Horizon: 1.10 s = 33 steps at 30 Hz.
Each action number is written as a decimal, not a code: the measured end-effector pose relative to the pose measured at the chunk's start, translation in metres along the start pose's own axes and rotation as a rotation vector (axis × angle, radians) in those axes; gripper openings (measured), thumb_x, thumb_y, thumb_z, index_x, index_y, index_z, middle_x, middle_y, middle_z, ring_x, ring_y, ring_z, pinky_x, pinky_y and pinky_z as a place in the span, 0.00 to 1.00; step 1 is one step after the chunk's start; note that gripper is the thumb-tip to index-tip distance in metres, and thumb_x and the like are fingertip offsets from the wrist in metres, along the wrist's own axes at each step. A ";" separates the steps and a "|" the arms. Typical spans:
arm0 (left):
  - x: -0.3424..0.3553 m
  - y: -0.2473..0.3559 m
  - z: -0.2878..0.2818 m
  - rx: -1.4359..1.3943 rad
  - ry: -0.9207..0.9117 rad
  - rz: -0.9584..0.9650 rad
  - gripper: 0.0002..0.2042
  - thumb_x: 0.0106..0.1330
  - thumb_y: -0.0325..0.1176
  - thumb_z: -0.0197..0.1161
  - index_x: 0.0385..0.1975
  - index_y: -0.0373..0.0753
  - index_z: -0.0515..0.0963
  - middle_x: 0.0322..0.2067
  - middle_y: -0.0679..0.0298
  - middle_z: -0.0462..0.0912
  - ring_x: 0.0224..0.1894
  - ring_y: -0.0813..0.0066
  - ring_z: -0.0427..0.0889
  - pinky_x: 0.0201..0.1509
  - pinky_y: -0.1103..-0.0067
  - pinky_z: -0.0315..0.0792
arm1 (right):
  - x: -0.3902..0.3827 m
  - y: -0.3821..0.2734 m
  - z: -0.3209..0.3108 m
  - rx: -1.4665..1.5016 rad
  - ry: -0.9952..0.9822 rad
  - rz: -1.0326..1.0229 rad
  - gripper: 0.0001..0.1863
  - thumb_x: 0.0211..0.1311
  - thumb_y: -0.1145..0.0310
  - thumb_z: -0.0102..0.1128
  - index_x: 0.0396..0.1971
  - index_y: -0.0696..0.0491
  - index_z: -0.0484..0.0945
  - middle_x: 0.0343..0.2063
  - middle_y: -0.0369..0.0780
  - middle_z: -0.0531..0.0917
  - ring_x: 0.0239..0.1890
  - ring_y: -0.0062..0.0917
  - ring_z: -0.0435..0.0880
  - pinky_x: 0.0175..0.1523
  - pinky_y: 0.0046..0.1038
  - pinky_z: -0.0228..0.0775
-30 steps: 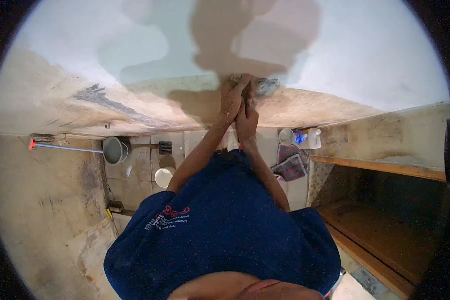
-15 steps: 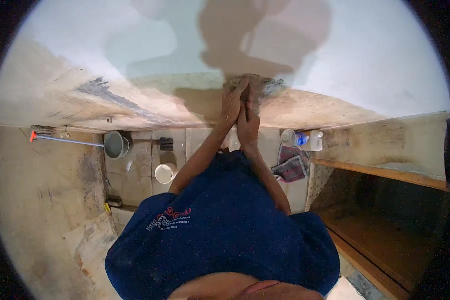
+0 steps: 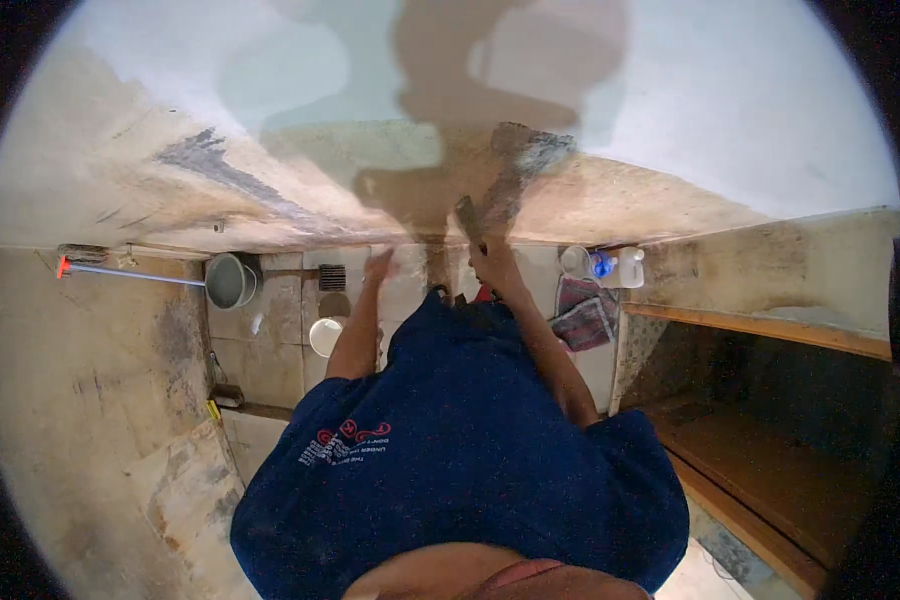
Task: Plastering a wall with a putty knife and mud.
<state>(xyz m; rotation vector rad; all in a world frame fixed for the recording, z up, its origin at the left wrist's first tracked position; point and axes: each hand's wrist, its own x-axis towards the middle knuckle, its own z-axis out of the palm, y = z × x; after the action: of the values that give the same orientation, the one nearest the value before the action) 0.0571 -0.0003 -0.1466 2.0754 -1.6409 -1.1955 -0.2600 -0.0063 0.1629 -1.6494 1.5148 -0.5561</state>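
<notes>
My right hand [image 3: 496, 266] grips a narrow, flat scraper-like tool [image 3: 467, 215], its far end raised near the stained wall [image 3: 550, 185]; whether it touches the surface I cannot tell. My left hand [image 3: 380, 265] is apart from it, lower on the left, blurred, with fingers extended and nothing visible in them. A dark, rough patch [image 3: 530, 145] marks the wall above both hands.
On the tiled floor [image 3: 270, 355] are a grey bucket [image 3: 228, 285], a white container [image 3: 325, 338], a grate [image 3: 332, 277], bottles [image 3: 630, 268] and rags [image 3: 582, 322]. A blue-handled wiper [image 3: 135, 275] lies at left. A wooden-edged recess [image 3: 760, 335] is at right.
Both hands were together up at the dark patch. They have separated and come down: left hand moved leftward, right hand lower with the tool, whose shape now shows.
</notes>
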 end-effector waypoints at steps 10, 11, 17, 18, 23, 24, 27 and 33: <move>-0.298 -0.170 0.075 -0.960 0.118 -0.676 0.13 0.59 0.38 0.45 0.22 0.38 0.74 0.22 0.58 0.81 0.12 0.74 0.68 0.11 0.80 0.61 | 0.030 0.041 -0.044 -0.145 0.655 -0.495 0.11 0.65 0.71 0.47 0.43 0.60 0.72 0.33 0.55 0.78 0.34 0.50 0.78 0.36 0.42 0.70; -0.316 -0.177 0.092 -0.959 0.124 -0.819 0.14 0.58 0.39 0.46 0.20 0.37 0.74 0.21 0.57 0.81 0.12 0.73 0.68 0.10 0.80 0.61 | 0.037 0.041 -0.040 -0.130 0.646 -0.507 0.11 0.65 0.71 0.47 0.43 0.60 0.72 0.33 0.55 0.78 0.34 0.50 0.78 0.36 0.42 0.70; -0.402 -0.146 0.174 -0.553 -0.020 -0.473 0.15 0.60 0.40 0.48 0.21 0.36 0.75 0.22 0.56 0.81 0.14 0.71 0.71 0.14 0.80 0.64 | 0.035 0.086 -0.022 -0.224 0.734 -0.526 0.10 0.66 0.68 0.46 0.36 0.60 0.72 0.27 0.53 0.77 0.30 0.48 0.77 0.33 0.41 0.69; -0.406 -0.138 0.183 -0.505 -0.023 -0.433 0.16 0.60 0.40 0.48 0.21 0.35 0.76 0.23 0.56 0.81 0.14 0.70 0.72 0.14 0.80 0.64 | 0.026 0.091 -0.020 -0.207 0.597 -0.447 0.11 0.66 0.67 0.46 0.34 0.60 0.71 0.25 0.51 0.77 0.28 0.45 0.77 0.32 0.39 0.68; -0.407 -0.076 0.195 -0.282 0.044 -0.200 0.17 0.62 0.41 0.49 0.21 0.34 0.77 0.23 0.55 0.82 0.16 0.68 0.75 0.17 0.80 0.67 | -0.057 0.204 0.001 0.023 0.090 -0.146 0.13 0.62 0.63 0.50 0.30 0.59 0.71 0.17 0.42 0.73 0.18 0.29 0.74 0.23 0.31 0.67; -0.398 -0.056 0.190 -0.226 0.061 -0.128 0.17 0.62 0.41 0.49 0.21 0.34 0.77 0.24 0.54 0.82 0.17 0.68 0.76 0.17 0.80 0.67 | -0.081 0.258 0.004 0.097 0.022 -0.096 0.12 0.59 0.63 0.51 0.27 0.59 0.72 0.14 0.40 0.72 0.15 0.26 0.73 0.21 0.31 0.66; -0.397 -0.024 0.162 0.084 0.165 0.046 0.18 0.63 0.42 0.49 0.22 0.33 0.78 0.24 0.54 0.82 0.18 0.67 0.78 0.19 0.80 0.69 | -0.182 0.369 0.032 -0.401 -0.495 0.231 0.09 0.49 0.66 0.56 0.18 0.56 0.78 0.13 0.43 0.78 0.18 0.29 0.80 0.22 0.33 0.71; -0.417 -0.035 0.181 -1.015 0.094 -0.492 0.16 0.65 0.38 0.48 0.34 0.32 0.79 0.31 0.49 0.82 0.25 0.61 0.83 0.25 0.75 0.75 | -0.544 0.620 0.046 -0.140 -0.672 0.744 0.25 0.62 0.54 0.46 0.14 0.57 0.77 0.11 0.43 0.77 0.10 0.31 0.76 0.15 0.38 0.67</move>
<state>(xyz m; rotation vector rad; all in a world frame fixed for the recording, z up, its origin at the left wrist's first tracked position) -0.0629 0.4367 -0.0979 1.7714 -0.2722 -1.5670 -0.6989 0.5604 -0.2477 -1.0643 1.4997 0.4730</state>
